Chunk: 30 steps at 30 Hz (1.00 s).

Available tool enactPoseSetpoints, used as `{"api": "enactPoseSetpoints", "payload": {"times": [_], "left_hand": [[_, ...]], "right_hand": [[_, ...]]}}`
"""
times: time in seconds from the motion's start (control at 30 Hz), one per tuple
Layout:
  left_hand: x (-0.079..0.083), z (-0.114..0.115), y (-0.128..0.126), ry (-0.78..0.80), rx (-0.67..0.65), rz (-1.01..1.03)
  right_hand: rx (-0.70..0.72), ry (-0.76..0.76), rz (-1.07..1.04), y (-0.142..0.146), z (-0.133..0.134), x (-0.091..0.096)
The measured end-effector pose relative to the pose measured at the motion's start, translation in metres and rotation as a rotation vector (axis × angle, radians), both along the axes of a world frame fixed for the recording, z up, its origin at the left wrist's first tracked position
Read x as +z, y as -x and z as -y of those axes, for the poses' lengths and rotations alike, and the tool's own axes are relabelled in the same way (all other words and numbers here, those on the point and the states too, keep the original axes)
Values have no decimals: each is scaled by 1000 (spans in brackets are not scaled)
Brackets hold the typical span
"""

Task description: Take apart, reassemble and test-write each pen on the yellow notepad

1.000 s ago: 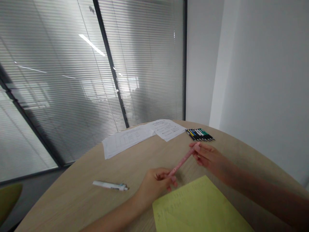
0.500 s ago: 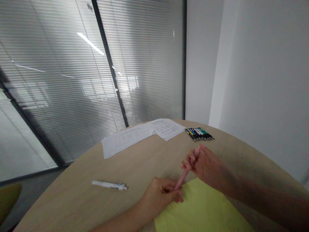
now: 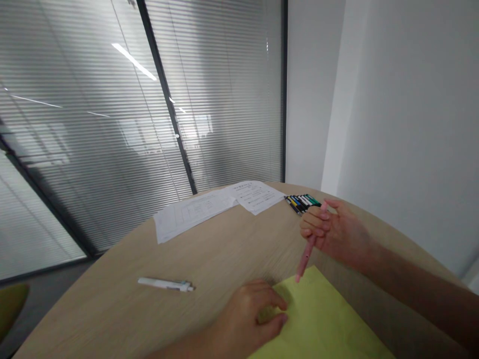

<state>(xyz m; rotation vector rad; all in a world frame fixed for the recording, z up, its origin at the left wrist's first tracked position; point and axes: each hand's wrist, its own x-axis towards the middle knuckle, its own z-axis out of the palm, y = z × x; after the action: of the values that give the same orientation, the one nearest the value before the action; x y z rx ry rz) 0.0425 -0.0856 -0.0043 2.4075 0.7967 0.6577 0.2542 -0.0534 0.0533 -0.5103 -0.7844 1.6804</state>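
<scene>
A slim pink pen [image 3: 306, 257] slants through the fingers of my right hand [image 3: 333, 227], which are wrapped round its upper part. Its lower end points down over the far edge of a yellow sheet of paper [image 3: 322, 314]. Lower down, my left hand [image 3: 258, 311] rests at the sheet's left edge. Thumb and forefinger are curved and apart, with nothing between them. Whether the left fingertips press on the paper I cannot tell. On the table to the left lies a white pen [image 3: 165, 284], touched by neither hand.
A row of several pens [image 3: 295, 202] lies behind my right hand, which partly covers it. Printed sheets [image 3: 196, 212] are spread along the far edge of the round wooden table [image 3: 209, 254]. Glass with blinds [image 3: 232, 99] and a white wall [image 3: 407, 109] stand beyond.
My left hand has let go of the pink pen's lower end. My right hand has lifted the pen up and to the right, away from the left hand.
</scene>
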Motion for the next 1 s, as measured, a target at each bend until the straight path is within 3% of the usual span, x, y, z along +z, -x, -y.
{"api": "enactPoseSetpoints", "payload": {"times": [0.27, 0.4, 0.5, 0.6, 0.8, 1.0], "left_hand": [[8, 2, 1, -131, -113, -47], [8, 3, 1, -386, -198, -150], [1, 3, 0, -646, -171, -101], [-8, 5, -1, -777, -126, -36], [-14, 8, -1, -836, -85, -60], [-7, 9, -1, -609, -90, -44]], "right_hand": [[189, 225, -136, 31, 16, -14], [210, 229, -143, 38, 20, -22], [193, 215, -161, 43, 21, -28], [183, 201, -177, 46, 21, -35], [172, 183, -195, 47, 21, -41], [180, 177, -159, 46, 19, -39]]}}
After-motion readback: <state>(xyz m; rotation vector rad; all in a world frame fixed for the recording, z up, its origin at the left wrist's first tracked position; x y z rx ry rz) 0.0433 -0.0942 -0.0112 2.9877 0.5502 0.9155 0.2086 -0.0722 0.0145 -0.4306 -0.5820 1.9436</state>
